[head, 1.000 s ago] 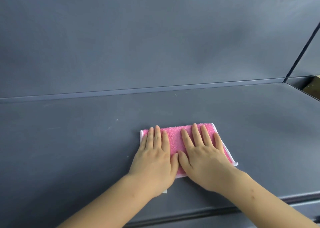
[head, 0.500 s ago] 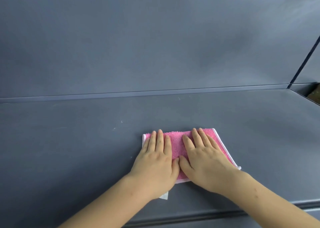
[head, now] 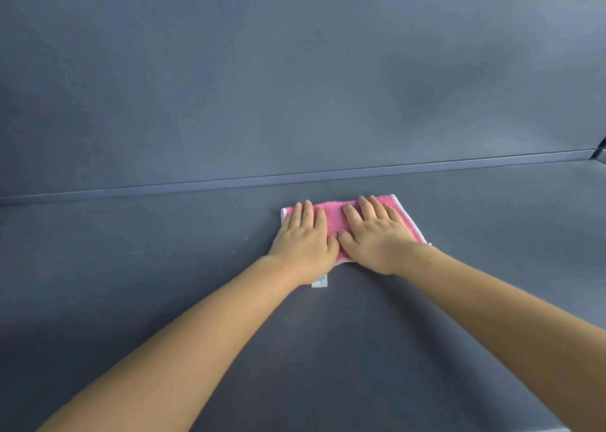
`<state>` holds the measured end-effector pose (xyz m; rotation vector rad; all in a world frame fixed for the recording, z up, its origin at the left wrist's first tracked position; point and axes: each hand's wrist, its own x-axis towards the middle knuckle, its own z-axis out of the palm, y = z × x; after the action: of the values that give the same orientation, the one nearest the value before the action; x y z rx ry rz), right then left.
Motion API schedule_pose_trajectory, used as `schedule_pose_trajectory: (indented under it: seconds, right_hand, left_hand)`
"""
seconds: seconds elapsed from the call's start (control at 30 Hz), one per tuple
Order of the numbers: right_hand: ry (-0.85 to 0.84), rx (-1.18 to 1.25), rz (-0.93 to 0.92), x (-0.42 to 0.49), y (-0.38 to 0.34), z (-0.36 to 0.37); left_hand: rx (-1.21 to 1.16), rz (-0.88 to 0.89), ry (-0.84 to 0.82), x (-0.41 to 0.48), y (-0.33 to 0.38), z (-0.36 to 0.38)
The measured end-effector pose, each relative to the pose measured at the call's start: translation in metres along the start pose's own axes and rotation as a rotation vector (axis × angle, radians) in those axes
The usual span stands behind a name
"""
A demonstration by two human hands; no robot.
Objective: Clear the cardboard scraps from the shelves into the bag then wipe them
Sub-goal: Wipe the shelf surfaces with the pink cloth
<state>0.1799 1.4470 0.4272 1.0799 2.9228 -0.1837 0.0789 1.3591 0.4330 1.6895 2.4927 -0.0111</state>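
- The shelf [head: 131, 300] fills the lower half of the view; the back panel [head: 295, 70] rises behind it; a raised strip [head: 196, 187] runs along the joint between them
- The cloth [head: 333, 221] lies flat on the shelf, a little right of centre, near the strip but apart from it
- The left hand [head: 303, 239] lies flat on the cloth's left part; the right hand [head: 377, 234] lies flat on its right part; the thumbs touch between them
- A small tag [head: 319, 281] lies on the shelf at the cloth's near edge, just below the left wrist
- Two tiny specks [head: 246, 238] sit on the shelf left of the left hand
- Both forearms reach in from the near edge
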Motion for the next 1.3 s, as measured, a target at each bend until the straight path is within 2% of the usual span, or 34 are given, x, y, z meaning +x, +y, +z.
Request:
schedule_pose_trajectory:
  seconds: [0.53, 1.3]
  right_hand:
    - [-0.024, 0.004, 0.038, 0.064, 0.004, -0.008]
    - [-0.019, 0.007, 0.026, 0.069, 0.004, -0.007]
  left_hand:
    - [-0.050, -0.063, 0.028, 0.060, -0.016, -0.008]
    - [-0.041, -0.058, 0.057, 0.064, -0.019, -0.005]
